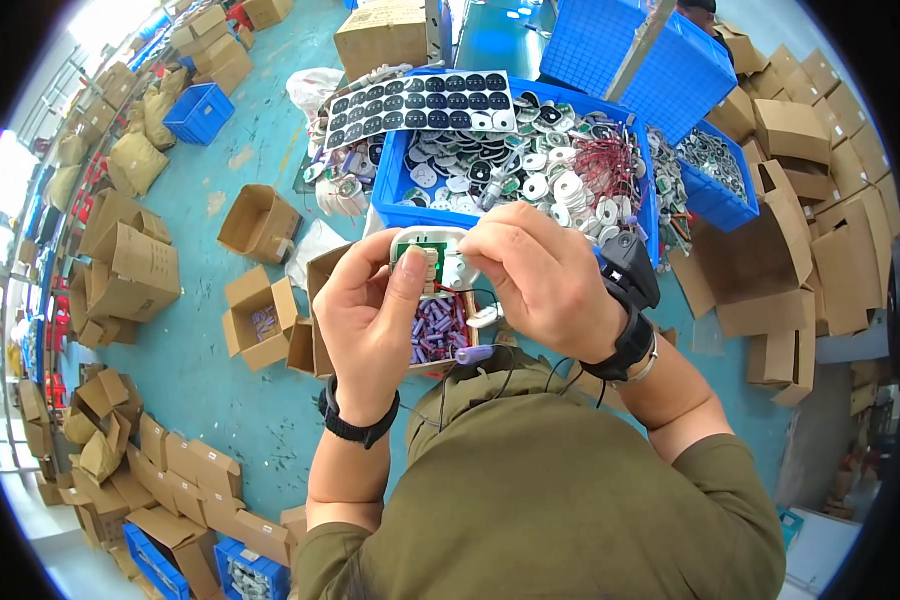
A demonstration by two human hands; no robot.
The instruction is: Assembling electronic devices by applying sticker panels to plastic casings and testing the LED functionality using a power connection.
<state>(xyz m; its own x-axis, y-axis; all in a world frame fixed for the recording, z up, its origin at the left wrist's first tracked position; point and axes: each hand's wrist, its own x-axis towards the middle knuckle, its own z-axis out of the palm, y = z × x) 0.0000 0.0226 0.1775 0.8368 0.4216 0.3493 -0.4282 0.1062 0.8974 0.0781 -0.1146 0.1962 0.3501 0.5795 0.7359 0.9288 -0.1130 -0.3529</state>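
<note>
My left hand (362, 315) is closed around a white plastic housing (406, 236) with a green circuit board (432, 248) in it. Its thumb presses on a pale block on the board. At the housing's right side, my right hand (540, 280) has thumb and fingers pinched together; what sits between the fingertips is hidden. Thin red and black wires run down from the housing. Below the hands, a purple cylindrical cell (475, 354) lies near the edge of a cardboard box holding several similar purple cells (438, 330).
Just ahead, a blue bin (390, 190) holds many white round parts and red wires. A sheet of black round stickers (422, 104) lies across its far left. Blue crates (610, 60) stand at the far right. Open cardboard boxes (260, 222) stand left and right on the green floor.
</note>
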